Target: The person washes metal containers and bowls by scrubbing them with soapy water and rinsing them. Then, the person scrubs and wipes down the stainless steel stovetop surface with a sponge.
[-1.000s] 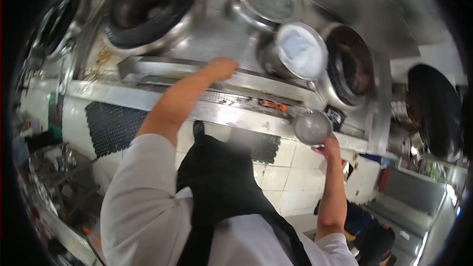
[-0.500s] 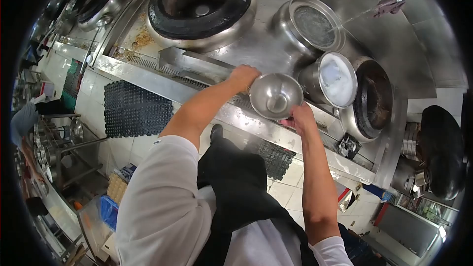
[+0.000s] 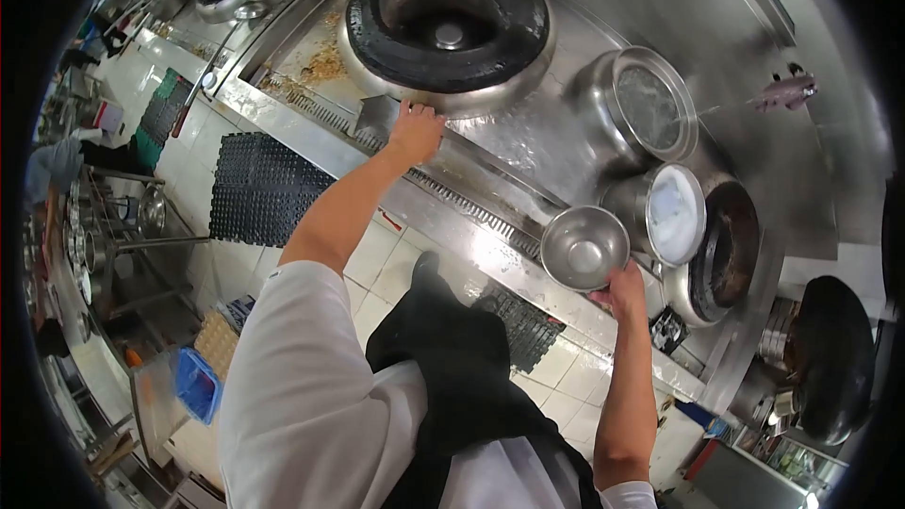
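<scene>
My right hand (image 3: 620, 290) grips the rim of an empty-looking steel bowl (image 3: 584, 248) over the front edge of the steel stove counter (image 3: 528, 146). The bowl's inside faces up toward the camera. My left hand (image 3: 416, 132) has its fingers closed around the upper edge of a long metal trough piece (image 3: 381, 115), just below the big black-ringed wok burner (image 3: 448, 19). Beside the bowl stands a steel pot with white foamy contents (image 3: 675, 215). Behind that, a round pot (image 3: 650, 108) holds liquid.
A second black burner ring (image 3: 724, 243) sits to the right. A faucet (image 3: 787, 91) runs a thin stream toward the round pot. A black wok (image 3: 833, 358) is at the far right. Black rubber mats (image 3: 269, 190) lie on the tiled floor, and a blue basket (image 3: 198, 385) is at lower left.
My left hand has moved left along the metal piece. The bowl in my right hand went left, away from my left hand's side, then back right. The view has turned and shifted left.
</scene>
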Available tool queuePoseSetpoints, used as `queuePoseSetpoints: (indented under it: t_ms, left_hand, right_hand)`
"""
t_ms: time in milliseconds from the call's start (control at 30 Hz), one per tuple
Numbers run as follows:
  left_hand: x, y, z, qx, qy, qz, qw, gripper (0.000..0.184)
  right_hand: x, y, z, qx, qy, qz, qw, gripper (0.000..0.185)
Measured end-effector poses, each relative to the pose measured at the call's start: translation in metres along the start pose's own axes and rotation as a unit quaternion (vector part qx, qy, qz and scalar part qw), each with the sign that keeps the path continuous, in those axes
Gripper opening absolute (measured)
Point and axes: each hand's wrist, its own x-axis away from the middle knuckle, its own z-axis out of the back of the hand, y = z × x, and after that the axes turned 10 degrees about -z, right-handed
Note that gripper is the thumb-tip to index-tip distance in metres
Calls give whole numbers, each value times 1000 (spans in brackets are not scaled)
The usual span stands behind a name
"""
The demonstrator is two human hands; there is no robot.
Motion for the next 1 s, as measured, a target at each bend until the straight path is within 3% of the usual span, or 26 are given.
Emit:
queuePoseSetpoints:
  t_ms: [133, 167, 300, 367, 500, 600, 633, 733, 800, 933, 1000]
  left_hand:
    - [19, -6, -14, 43, 122, 63, 990, 41]
    - [22, -8, -14, 68, 138, 87, 984, 43]
    - [25, -28, -12, 182, 104, 145, 967, 42]
    - [22, -47, -29, 208, 131, 132, 960, 37]
    - [10, -75, -18, 290, 143, 141, 936, 27]
    - [6, -76, 9, 286, 46, 169, 942, 27]
    - [9, -76, 12, 289, 54, 168, 941, 27]
    - [14, -63, 6, 273, 127, 101, 948, 28]
    - [16, -56, 1, 236, 187, 23, 953, 28]
    - [-2, -19, 13, 214, 243, -140, 936, 28]
    - [-17, 14, 35, 251, 132, -169, 944, 30]
  right_hand:
    - [1, -35, -40, 69, 40, 74, 994, 43]
    - [-6, -41, -51, 89, 1, 143, 986, 47]
    - [-12, -95, -143, 334, 91, 299, 889, 62]
    - [8, -124, -193, 381, 118, 371, 839, 68]
    - [24, -164, -259, 339, 119, 431, 828, 70]
    - [-1, -173, -267, 307, 151, 437, 832, 65]
    - [-14, -169, -263, 295, 167, 440, 832, 63]
    - [-50, -155, -210, 158, 78, 255, 951, 58]
    - [-41, -140, -165, -54, 50, 190, 979, 49]
    - [-85, -127, -66, -250, -35, 160, 954, 29]
    - [-101, -142, -39, -389, -15, 143, 910, 11]
